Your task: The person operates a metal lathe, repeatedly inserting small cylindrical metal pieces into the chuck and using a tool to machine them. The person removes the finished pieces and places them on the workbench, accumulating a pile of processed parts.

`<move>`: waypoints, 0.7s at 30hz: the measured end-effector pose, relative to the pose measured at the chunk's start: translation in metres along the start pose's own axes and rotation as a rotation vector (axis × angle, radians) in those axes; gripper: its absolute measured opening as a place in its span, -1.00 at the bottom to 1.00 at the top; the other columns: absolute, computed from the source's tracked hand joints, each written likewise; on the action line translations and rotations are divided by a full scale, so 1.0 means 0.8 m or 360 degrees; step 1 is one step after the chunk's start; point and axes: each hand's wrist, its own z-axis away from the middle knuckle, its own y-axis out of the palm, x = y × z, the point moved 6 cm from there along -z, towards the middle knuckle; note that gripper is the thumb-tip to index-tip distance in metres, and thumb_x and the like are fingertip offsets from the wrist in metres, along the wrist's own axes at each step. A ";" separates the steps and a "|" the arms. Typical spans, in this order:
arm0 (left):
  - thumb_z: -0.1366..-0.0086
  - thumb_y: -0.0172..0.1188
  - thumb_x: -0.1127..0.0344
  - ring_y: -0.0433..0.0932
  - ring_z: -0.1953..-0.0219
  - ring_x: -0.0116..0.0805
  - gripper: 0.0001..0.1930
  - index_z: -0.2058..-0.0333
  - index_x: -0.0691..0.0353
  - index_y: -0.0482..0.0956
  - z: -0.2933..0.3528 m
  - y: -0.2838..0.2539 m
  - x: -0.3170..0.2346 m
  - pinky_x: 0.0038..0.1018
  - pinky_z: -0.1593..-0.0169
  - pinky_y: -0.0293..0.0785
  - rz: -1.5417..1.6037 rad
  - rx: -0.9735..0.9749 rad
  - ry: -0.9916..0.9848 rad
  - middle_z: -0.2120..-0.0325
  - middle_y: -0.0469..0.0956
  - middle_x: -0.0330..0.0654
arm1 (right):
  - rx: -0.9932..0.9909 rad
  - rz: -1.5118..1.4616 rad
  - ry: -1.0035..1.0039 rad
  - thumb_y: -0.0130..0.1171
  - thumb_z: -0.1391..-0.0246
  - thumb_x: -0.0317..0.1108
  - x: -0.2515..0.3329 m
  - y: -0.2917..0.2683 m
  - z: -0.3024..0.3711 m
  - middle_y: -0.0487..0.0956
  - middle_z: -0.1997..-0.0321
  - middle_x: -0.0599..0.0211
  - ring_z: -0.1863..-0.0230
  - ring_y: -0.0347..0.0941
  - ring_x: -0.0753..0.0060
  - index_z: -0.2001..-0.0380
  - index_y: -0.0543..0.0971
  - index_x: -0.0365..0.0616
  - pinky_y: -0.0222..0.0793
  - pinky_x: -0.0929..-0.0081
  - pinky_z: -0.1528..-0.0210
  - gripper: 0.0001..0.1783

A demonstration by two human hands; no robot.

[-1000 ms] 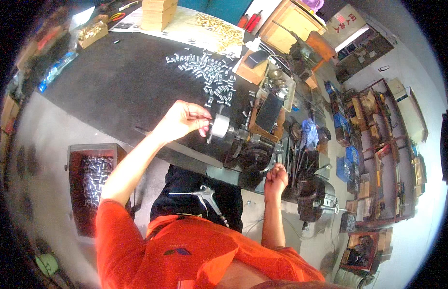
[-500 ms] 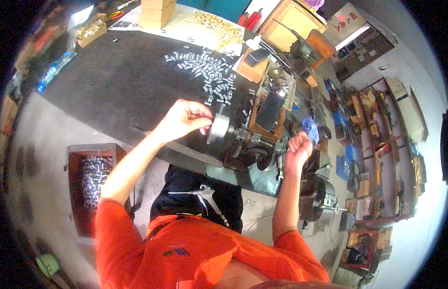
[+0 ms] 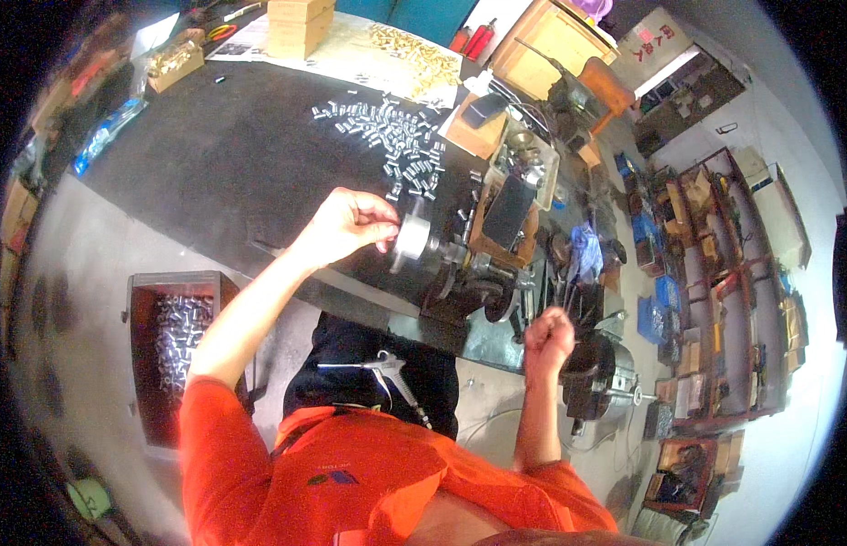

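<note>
My left hand [image 3: 355,223] is at the left face of a silvery round chuck [image 3: 413,238] on a small bench machine [image 3: 483,282]. Its thumb and fingertips are pinched together, and whatever they hold is too small to tell. My right hand [image 3: 550,340] is closed in a fist at the machine's right end, near the bench's front edge; what lies inside the fist is hidden. Beyond the chuck, many small silvery metal sleeves [image 3: 396,136] lie scattered on the dark bench top [image 3: 232,146]. An air blow gun [image 3: 387,369] lies across my lap.
A bin [image 3: 137,355] of metal parts stands on the floor at left. Brass-coloured pieces [image 3: 419,59] lie on paper beside stacked boxes [image 3: 299,32] at the back. A blue cloth [image 3: 584,253] hangs right of the machine. Shelving [image 3: 728,282] lines the right wall.
My right hand has moved toward me and slightly left, away from the blue cloth, and stays closed. My left hand keeps its place at the chuck.
</note>
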 end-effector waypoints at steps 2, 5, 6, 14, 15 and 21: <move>-0.07 0.12 0.52 0.48 0.55 -0.50 -0.91 0.41 0.39 0.48 -0.001 0.000 -0.001 -0.62 0.43 0.44 -0.0021 -0.0015 -0.0021 0.56 0.50 -0.18 | 0.0113 -0.0011 -0.0141 -0.13 0.05 -0.33 0.027 0.019 -0.017 0.09 0.81 0.55 0.83 -0.08 0.67 0.63 0.36 -0.14 -0.20 0.68 0.83 -0.83; -0.05 0.12 0.54 0.48 0.54 -0.49 -0.90 0.40 0.39 0.48 -0.001 0.002 0.000 -0.62 0.42 0.45 0.0023 -0.0018 -0.0057 0.55 0.50 -0.18 | 0.0131 -0.0171 -0.0221 -0.13 0.03 -0.33 0.041 0.041 -0.057 0.05 0.80 0.59 0.81 -0.08 0.71 0.58 0.38 -0.13 -0.23 0.74 0.81 -0.84; -0.05 0.12 0.54 0.48 0.53 -0.49 -0.90 0.40 0.40 0.48 -0.001 0.002 0.000 -0.62 0.42 0.45 0.0022 -0.0017 -0.0053 0.54 0.50 -0.18 | 0.0203 -0.0141 -0.0289 -0.13 0.01 -0.34 0.043 0.048 -0.069 0.06 0.79 0.60 0.80 -0.08 0.72 0.55 0.39 -0.15 -0.21 0.73 0.80 -0.84; -0.06 0.11 0.54 0.50 0.51 -0.42 -0.88 0.38 0.40 0.45 -0.001 0.001 0.005 -0.55 0.37 0.46 0.0024 0.0029 -0.0107 0.52 0.49 -0.15 | 0.0048 -0.0066 -0.0460 -0.08 0.01 -0.37 0.025 0.043 -0.093 0.15 0.77 0.56 0.78 -0.01 0.69 0.51 0.41 -0.20 -0.12 0.68 0.76 -0.86; -0.06 0.11 0.54 0.50 0.51 -0.42 -0.88 0.37 0.39 0.44 -0.001 0.001 0.005 -0.56 0.38 0.46 0.0017 0.0030 -0.0103 0.52 0.49 -0.15 | 0.0047 -0.0079 -0.0474 -0.08 0.01 -0.36 0.027 0.043 -0.088 0.15 0.77 0.56 0.78 -0.01 0.69 0.52 0.41 -0.20 -0.12 0.68 0.76 -0.85; -0.01 0.08 0.58 0.46 0.57 -0.52 -0.90 0.42 0.38 0.42 -0.004 0.005 0.003 -0.62 0.47 0.41 0.0020 0.0033 -0.0059 0.58 0.47 -0.21 | 0.0164 -0.0158 -0.0465 -0.15 -0.03 -0.32 0.041 0.028 -0.029 0.10 0.78 0.54 0.80 -0.02 0.69 0.59 0.34 -0.19 -0.16 0.70 0.80 -0.78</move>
